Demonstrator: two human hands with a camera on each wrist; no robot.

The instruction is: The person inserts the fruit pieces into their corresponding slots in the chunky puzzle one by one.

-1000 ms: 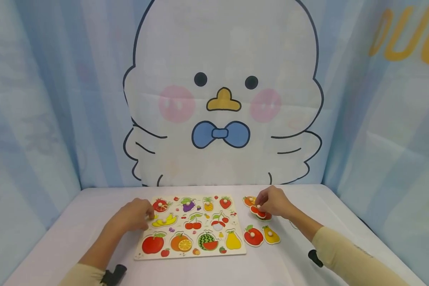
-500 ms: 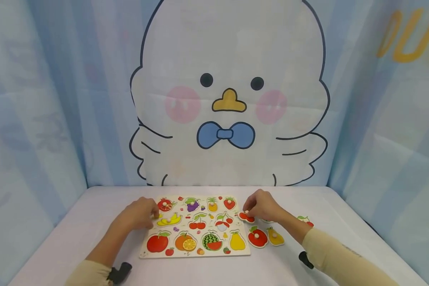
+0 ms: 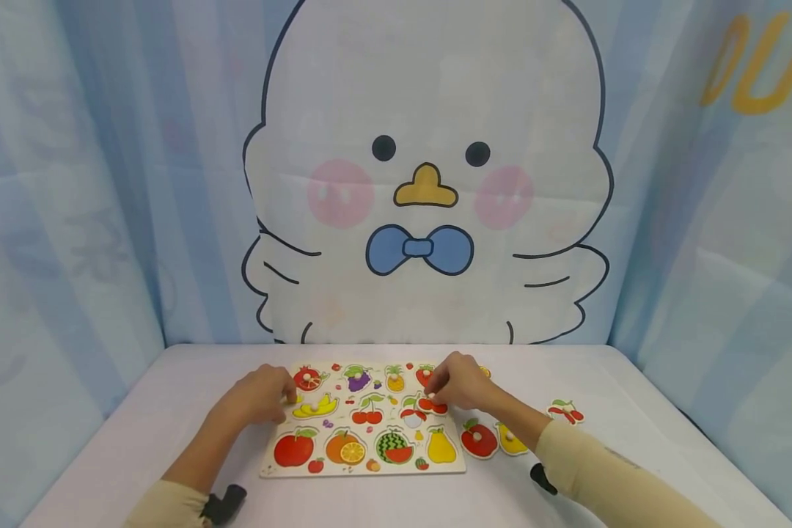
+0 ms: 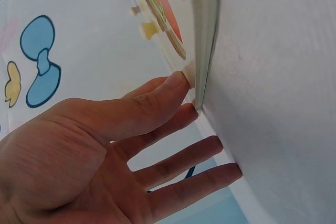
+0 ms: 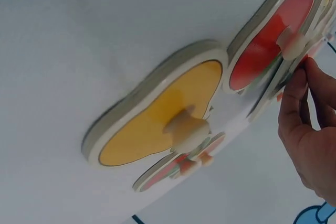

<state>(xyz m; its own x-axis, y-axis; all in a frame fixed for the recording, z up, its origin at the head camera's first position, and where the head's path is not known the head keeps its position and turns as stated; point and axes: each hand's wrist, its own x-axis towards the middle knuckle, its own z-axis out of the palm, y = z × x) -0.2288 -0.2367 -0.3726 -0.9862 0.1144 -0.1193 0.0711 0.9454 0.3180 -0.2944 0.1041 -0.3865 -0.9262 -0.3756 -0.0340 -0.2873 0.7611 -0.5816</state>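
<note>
A fruit puzzle board (image 3: 343, 471) lies flat on the white table. My left hand (image 3: 260, 394) pinches its left edge; in the left wrist view, the thumb (image 4: 157, 100) presses the top near the rim and the other fingers extend along the side. Over the board's right part, my right hand (image 3: 465, 380) pinches a red piece by its knob, a cherry puzzle piece (image 3: 440, 408) with two round lobes, partly covered by the fingers. Beside the board sit a red apple piece (image 3: 479, 441) and a yellow pear piece (image 5: 142, 135), both knobbed.
Another cherry piece (image 3: 565, 413) rests farther right on the table. An orange piece (image 3: 485, 372) peeks out behind my right hand. Knobbed pieces, such as the grapes (image 3: 358, 378) and pineapple (image 3: 394, 378), sit in the board. A curtain printed with a duck (image 3: 422, 308) hangs behind.
My right hand has carried the cherry puzzle piece left from the loose pieces to above the board's right side. My left hand stays at the board's left edge. The head view has shifted slightly.
</note>
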